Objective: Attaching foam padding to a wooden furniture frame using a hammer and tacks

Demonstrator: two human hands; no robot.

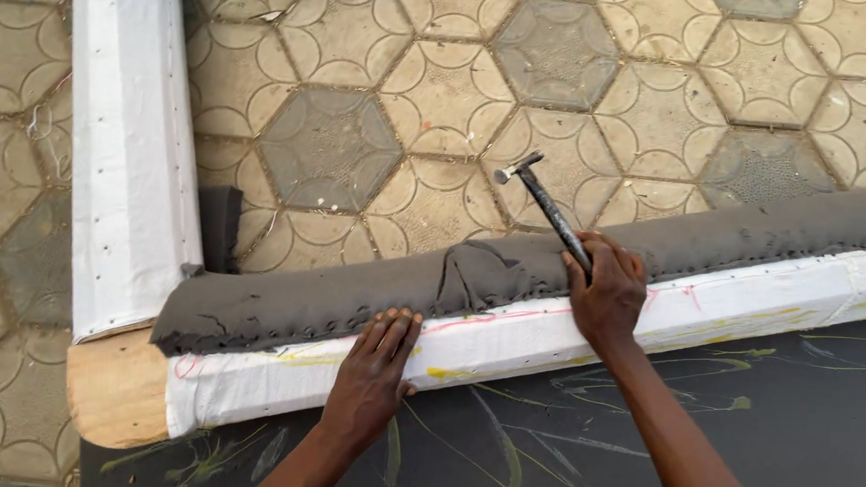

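Note:
My right hand [608, 289] grips a dark metal hammer [546, 202] by its handle, with the head raised up and to the left over the paving. My left hand [375, 370] lies flat, fingers pressed on the lower edge of a grey fabric strip [299, 306]. That strip runs along a wooden rail wrapped in white cloth [507, 340] and is tacked down by a row of small nails. A bunched fold in the grey fabric [476, 271] sits between my two hands.
A second white-covered rail [130, 145] runs upward at the left and meets the first at a bare wooden corner [116, 387]. Dark fabric with yellow chalk marks [582, 433] fills the bottom right. Hexagonal paving stones [442, 94] lie beyond.

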